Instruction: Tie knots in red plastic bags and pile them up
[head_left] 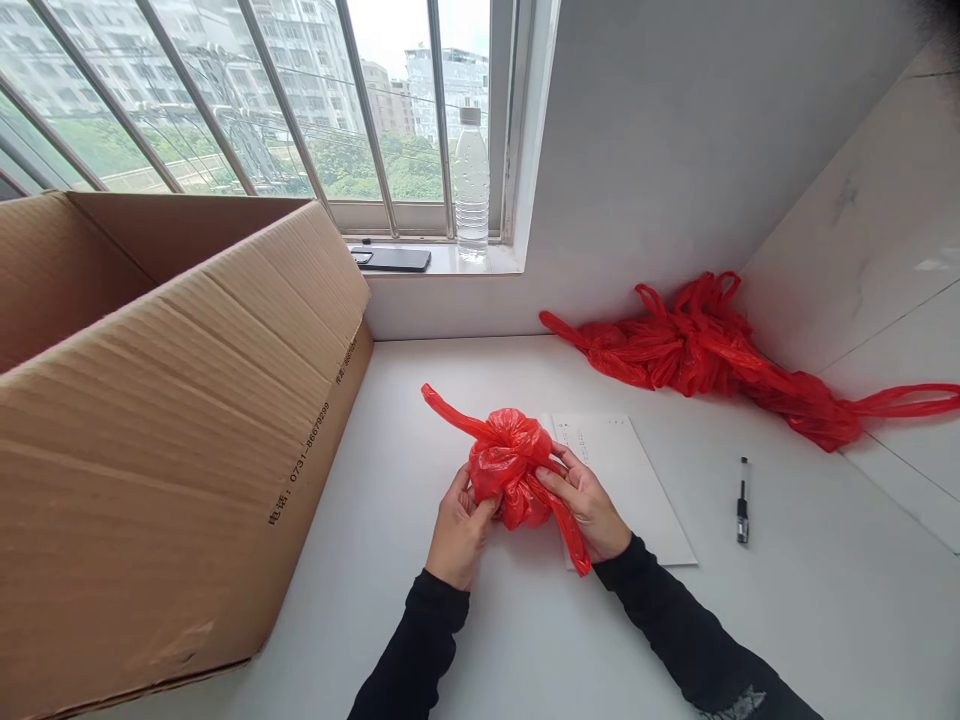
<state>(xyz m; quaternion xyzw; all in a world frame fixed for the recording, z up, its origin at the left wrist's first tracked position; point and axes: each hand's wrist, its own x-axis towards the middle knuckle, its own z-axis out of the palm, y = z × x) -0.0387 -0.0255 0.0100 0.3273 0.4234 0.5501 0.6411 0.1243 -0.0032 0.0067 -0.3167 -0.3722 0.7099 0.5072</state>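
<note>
A red plastic bag (512, 465), bunched into a round, knotted bundle, is held just above the white table between both hands. My left hand (461, 528) grips its lower left side, thumb in front and fingers curled behind. On the right side, my right hand (585, 497) pinches the bag near one of its handles. One handle sticks out to the upper left; the other hangs down past my right fingers. Whether anything is inside the bag cannot be seen. Partly behind my right hand lies a white paper pad (630, 490) with small print.
A large open cardboard box (225, 430) stands at the left. More crumpled red bags (697, 345) lie along the back wall at the right. A black pen (742, 505) rests right of the pad. The windowsill holds a phone (394, 260) and a clear water bottle (472, 190).
</note>
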